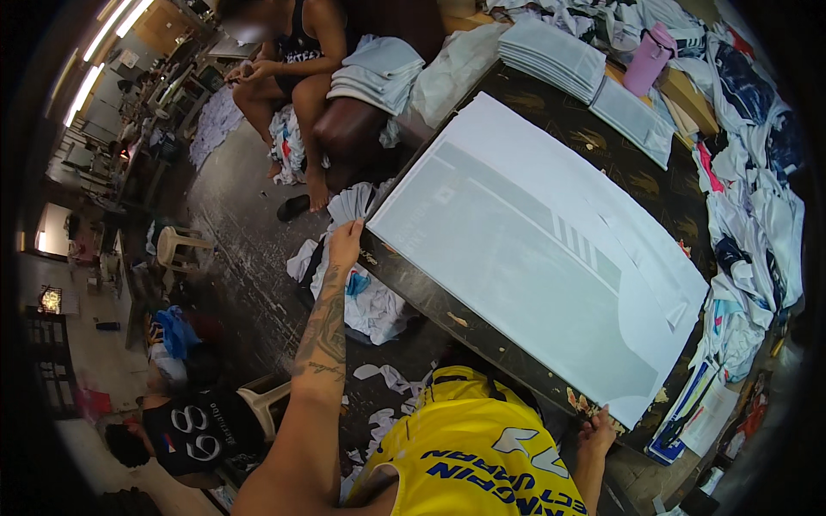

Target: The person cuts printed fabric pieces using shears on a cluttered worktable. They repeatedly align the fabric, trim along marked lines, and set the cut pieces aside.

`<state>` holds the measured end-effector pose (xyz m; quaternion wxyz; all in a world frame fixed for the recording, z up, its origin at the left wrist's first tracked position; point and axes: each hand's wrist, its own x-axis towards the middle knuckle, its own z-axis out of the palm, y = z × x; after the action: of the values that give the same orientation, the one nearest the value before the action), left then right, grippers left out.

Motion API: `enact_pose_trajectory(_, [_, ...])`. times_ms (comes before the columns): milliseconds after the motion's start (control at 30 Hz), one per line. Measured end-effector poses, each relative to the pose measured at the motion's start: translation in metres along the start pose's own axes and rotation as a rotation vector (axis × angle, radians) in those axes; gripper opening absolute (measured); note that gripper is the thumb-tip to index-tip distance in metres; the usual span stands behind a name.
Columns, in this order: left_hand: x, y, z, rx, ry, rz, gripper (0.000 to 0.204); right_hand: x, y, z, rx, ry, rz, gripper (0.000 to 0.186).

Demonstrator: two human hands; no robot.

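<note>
A dark patterned table (641, 178) stands in front of the person, and across it lies a large white sheet (508, 249) printed in grey, its long near side running along the table's edge. Heaped clothes (747, 297) line the far right side. A stack of folded pale cloth (551, 58) sits near the back. The left hand (347, 243) is pinched on the sheet's left corner. The right hand (595, 433) is at its near right corner, fingers curled; whether they clamp it, I cannot tell. A pink bottle (650, 60) stands beyond.
</note>
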<state>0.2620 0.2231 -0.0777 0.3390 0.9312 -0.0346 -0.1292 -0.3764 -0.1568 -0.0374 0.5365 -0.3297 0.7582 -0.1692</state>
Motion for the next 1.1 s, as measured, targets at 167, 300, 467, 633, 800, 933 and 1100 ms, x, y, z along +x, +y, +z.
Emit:
enact_pose_trajectory(167, [-0.013,0.027,0.026,0.149,0.374,0.220,0.034,0.092,0.000,-0.061,-0.190,0.584,-0.306,0.052])
enact_pose_trajectory(300, [-0.015,0.032,0.026,0.207,0.256,0.309,0.030,0.131,-0.002,-0.105,-0.573,0.275,-0.576,0.030])
enact_pose_trajectory(467, [-0.002,0.024,0.013,-0.031,0.191,0.151,0.039,0.107,-0.032,-0.105,-0.459,0.183,-0.493,0.038])
enact_pose_trajectory(633, [-0.006,0.016,0.000,0.010,0.111,0.087,0.037,0.086,-0.053,-0.109,-0.366,0.189,-0.485,0.050])
enact_pose_trajectory(800, [-0.024,0.020,0.009,0.112,0.159,0.098,0.047,0.092,-0.034,-0.107,-0.392,0.188,-0.482,0.051])
enact_pose_trajectory(933, [-0.040,0.041,0.033,0.335,0.257,0.341,0.067,0.095,-0.031,-0.107,-0.596,0.344,-0.599,0.039])
enact_pose_trajectory(1100, [-0.073,0.111,0.060,0.742,0.141,0.218,0.077,0.091,-0.053,-0.150,-0.687,0.570,-0.705,0.040])
